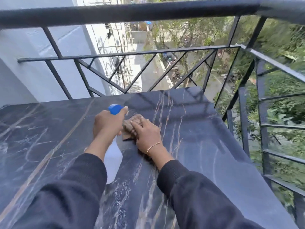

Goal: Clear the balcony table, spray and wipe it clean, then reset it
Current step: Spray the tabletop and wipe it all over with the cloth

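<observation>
Both arms wore dark navy, almost black, long sleeves of a soft knit. The left sleeve point(66, 192) filled the lower left of the frame, the right sleeve point(198, 192) the lower right. A thin gold beaded bracelet point(153, 146) circled the right wrist.

One spray bottle point(113, 156), one cloth point(131, 124), one table point(189, 129).

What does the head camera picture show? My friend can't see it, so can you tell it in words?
A person's right hand presses a brown cloth flat on a dark marble balcony table, while the left hand grips a white spray bottle with a blue nozzle. A black metal railing stands behind, with trees far below.
</observation>
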The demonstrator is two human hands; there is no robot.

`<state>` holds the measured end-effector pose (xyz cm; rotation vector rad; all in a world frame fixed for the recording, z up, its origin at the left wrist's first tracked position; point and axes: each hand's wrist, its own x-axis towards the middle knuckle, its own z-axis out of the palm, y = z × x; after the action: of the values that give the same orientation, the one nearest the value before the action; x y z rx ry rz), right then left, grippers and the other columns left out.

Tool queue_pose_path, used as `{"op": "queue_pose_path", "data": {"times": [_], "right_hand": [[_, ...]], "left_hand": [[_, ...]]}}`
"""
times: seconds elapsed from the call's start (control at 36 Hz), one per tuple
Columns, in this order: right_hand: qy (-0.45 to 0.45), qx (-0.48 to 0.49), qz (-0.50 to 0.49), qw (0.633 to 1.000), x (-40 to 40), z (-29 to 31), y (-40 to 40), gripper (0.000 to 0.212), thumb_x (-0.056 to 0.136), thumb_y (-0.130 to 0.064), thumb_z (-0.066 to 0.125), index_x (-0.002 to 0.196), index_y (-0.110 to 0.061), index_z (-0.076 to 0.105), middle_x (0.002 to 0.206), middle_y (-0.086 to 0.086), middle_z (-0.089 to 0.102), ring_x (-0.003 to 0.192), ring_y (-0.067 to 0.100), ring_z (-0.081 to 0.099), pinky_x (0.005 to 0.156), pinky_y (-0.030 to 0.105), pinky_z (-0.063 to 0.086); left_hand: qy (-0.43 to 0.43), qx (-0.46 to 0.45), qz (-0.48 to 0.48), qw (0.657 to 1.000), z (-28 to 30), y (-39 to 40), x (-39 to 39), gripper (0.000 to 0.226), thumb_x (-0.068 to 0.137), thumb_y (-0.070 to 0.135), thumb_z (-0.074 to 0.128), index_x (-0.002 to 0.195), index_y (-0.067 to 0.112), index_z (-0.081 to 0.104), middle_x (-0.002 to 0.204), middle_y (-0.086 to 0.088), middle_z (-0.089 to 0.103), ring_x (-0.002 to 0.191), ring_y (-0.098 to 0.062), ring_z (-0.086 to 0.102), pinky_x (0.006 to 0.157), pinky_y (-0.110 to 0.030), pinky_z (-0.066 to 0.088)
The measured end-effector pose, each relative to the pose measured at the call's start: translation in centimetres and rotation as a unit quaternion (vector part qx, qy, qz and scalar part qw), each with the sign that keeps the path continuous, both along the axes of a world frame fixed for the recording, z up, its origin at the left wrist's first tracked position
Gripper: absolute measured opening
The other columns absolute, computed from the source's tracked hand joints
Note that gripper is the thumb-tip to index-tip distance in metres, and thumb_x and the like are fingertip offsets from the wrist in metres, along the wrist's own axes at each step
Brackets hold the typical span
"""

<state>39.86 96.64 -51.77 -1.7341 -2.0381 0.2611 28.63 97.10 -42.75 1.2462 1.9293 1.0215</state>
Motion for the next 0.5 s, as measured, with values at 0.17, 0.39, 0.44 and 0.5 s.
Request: {"op": "queue_pose_path", "data": {"times": [0.17,0.39,0.44,0.5], "right_hand": [[0.015,-0.012,0.007,1.0,5.5,0.4,-2.0,0.049,0.069,-0.016,0.065,0.118,-0.021,0.064,0.125,0.019,0.059,0.104,0.038,0.063,0.083,0.041,0.052],[-0.065,-0.061,-0.28,0.956,19.8,1.5,-4.6,0.058,0.087,-0.017,0.047,0.142,-0.027,0.033,0.149,0.013,0.031,0.128,0.034,0.04,0.1,0.041,0.039],[-0.063,-0.064,-0.316,0.944,20.5,1.2,-5.3,0.059,0.086,-0.016,0.048,0.142,-0.026,0.034,0.143,0.017,0.035,0.123,0.037,0.042,0.098,0.043,0.04],[-0.065,-0.068,-0.34,0.936,20.1,0.9,-5.9,0.059,0.087,-0.015,0.048,0.143,-0.025,0.032,0.144,0.018,0.033,0.123,0.037,0.04,0.099,0.043,0.037]], "left_hand": [[-0.015,-0.002,0.0,1.0,0.3,-0.3,0.6,0.035,0.078,0.048,0.069,0.068,0.015,0.06,0.057,-0.007,0.062,0.054,-0.024,0.061,0.071,-0.035,0.053],[0.002,-0.003,0.0,1.0,0.4,-0.7,0.6,0.038,0.078,0.05,0.065,0.075,0.013,0.063,0.06,-0.006,0.065,0.048,-0.02,0.057,0.059,-0.027,0.045],[0.006,-0.001,-0.003,1.0,0.6,-0.6,0.7,0.038,0.079,0.05,0.064,0.08,0.013,0.066,0.061,-0.006,0.065,0.046,-0.018,0.056,0.056,-0.025,0.042],[0.004,-0.002,-0.006,1.0,0.6,-0.7,0.7,0.039,0.079,0.05,0.065,0.083,0.011,0.067,0.062,-0.006,0.065,0.045,-0.018,0.055,0.053,-0.025,0.041]]}}
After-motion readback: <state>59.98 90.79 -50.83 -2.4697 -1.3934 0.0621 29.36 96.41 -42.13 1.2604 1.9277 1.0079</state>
